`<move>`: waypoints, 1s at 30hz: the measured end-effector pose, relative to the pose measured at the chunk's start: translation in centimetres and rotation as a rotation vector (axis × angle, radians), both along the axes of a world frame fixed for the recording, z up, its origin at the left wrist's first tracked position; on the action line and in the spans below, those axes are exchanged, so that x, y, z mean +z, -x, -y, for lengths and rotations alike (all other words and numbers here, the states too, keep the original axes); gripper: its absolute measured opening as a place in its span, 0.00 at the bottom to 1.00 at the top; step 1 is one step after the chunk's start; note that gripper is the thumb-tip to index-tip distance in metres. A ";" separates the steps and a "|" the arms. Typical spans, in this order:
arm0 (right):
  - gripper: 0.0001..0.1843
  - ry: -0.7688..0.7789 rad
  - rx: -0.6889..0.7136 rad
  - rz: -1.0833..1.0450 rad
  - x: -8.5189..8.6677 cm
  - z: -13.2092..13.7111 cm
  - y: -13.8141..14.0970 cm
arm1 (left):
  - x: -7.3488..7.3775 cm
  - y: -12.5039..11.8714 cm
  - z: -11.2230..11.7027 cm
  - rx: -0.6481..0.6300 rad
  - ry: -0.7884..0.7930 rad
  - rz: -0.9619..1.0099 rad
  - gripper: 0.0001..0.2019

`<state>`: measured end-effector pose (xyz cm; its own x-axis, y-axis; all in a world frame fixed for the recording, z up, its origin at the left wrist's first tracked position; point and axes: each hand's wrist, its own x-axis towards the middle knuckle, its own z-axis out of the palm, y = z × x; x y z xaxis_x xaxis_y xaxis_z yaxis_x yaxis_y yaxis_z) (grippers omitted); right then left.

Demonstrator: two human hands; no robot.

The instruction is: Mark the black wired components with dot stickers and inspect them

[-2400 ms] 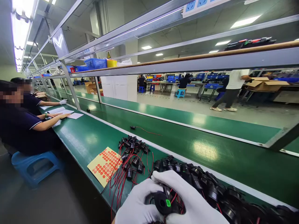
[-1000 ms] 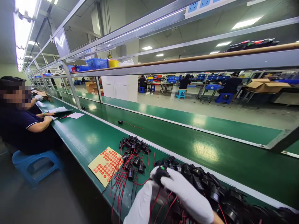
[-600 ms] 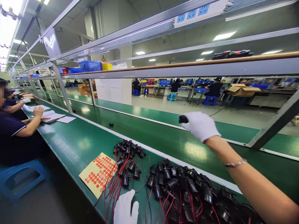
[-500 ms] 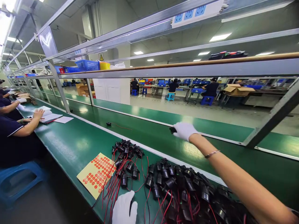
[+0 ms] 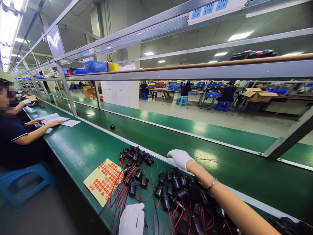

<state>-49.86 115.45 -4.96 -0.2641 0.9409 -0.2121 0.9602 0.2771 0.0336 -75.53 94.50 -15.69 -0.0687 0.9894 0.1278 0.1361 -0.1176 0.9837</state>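
My right hand [image 5: 179,158], in a white glove, hovers low at the near rail of the green conveyor belt [image 5: 244,169], fingers stretched out to the left, nothing visible in it. Thin red wires [image 5: 206,159] lie on the belt just behind it; their black part is hidden by the hand. My left hand [image 5: 132,220], also gloved, rests flat and open on the table's front edge beside red leads. A large heap of black round parts with red wires [image 5: 186,199] lies under my right forearm. A smaller cluster of the same parts [image 5: 135,161] sits to its left.
A yellow sheet of red round stickers [image 5: 104,179] lies left of the small cluster. One lone black part with a red lead [image 5: 112,127] rides farther up the belt. A seated co-worker [image 5: 14,140] on a blue stool [image 5: 24,182] has hands on papers [image 5: 61,119].
My right hand carried a black part from the heap out over the belt, then drew back to the belt's near rail; red wires now lie on the belt. My left hand dropped to the table edge.
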 end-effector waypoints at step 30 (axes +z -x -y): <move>0.21 -0.271 -0.306 -1.282 2.4 16.2 6.6 | 6.4 -5.3 -1.9 -0.472 0.410 0.996 0.29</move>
<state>-56.45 99.24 -2.60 0.0918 0.9700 0.2250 0.3771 0.1753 -0.9095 -70.25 96.38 -9.26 0.4261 0.8980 -0.1096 -0.6866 0.3999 0.6071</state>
